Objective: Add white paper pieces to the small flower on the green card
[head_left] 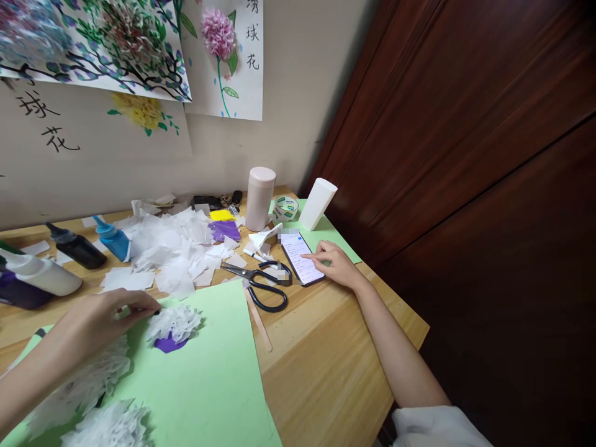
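Note:
My left hand (118,313) reaches over the pale green sheet (223,360) with thumb and forefinger pinched together. Its fingertips meet at the left edge of a ruffled white tissue-paper flower (174,323), by a small dark spot; what they hold is too small to make out. Under that flower shows a purple paper piece (170,343). Two more white paper flowers (109,427) lie below, one partly behind my left forearm. My right hand (333,262) points its forefinger onto the lit screen of a smartphone (298,254); the other fingers are curled and hold nothing.
Black-handled scissors (261,279) and a wooden stick (258,320) lie left of the phone. Loose white paper pieces (174,242) cover the back. Paint bottles (77,246) stand or lie at left. A tumbler (261,198), tape roll (285,208) and white container (318,203) stand near the wall.

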Demonstrator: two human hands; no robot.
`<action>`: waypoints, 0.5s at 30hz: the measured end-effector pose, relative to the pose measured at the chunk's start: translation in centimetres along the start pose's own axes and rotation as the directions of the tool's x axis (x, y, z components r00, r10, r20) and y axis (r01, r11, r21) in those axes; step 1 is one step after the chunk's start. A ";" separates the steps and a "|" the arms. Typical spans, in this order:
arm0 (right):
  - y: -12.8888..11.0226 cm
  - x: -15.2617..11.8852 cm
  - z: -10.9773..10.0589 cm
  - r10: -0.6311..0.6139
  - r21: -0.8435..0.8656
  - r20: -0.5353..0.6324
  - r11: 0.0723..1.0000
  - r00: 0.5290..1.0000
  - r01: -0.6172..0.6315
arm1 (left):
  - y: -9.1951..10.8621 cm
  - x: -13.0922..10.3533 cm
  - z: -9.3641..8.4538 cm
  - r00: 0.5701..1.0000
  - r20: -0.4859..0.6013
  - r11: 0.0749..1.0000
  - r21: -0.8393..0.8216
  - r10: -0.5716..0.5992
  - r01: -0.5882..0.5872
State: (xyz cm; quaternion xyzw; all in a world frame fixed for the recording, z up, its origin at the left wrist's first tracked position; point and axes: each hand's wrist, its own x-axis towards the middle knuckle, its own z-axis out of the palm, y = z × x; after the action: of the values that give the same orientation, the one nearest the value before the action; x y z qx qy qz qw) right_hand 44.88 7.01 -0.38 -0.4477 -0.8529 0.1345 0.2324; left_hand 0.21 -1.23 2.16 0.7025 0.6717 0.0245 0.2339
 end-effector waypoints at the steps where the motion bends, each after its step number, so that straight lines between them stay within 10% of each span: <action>1: 0.0 0.0 0.0 0.005 -0.003 0.007 1.000 1.000 -0.005 | 0.0 -0.1 0.0 1.000 -0.004 1.000 -0.001 0.002 -0.002; 15: -0.3 0.3 0.7 0.142 -0.053 -0.017 0.988 0.990 -0.143 | 0.8 -0.4 -0.4 0.999 -0.038 1.000 -0.007 0.005 -0.005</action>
State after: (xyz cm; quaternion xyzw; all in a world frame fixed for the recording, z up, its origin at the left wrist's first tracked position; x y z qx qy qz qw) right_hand 44.18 7.11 -0.81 -0.5146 -0.8204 0.1248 0.2157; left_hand 0.80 -1.49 2.91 0.7028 0.6740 0.0408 0.2239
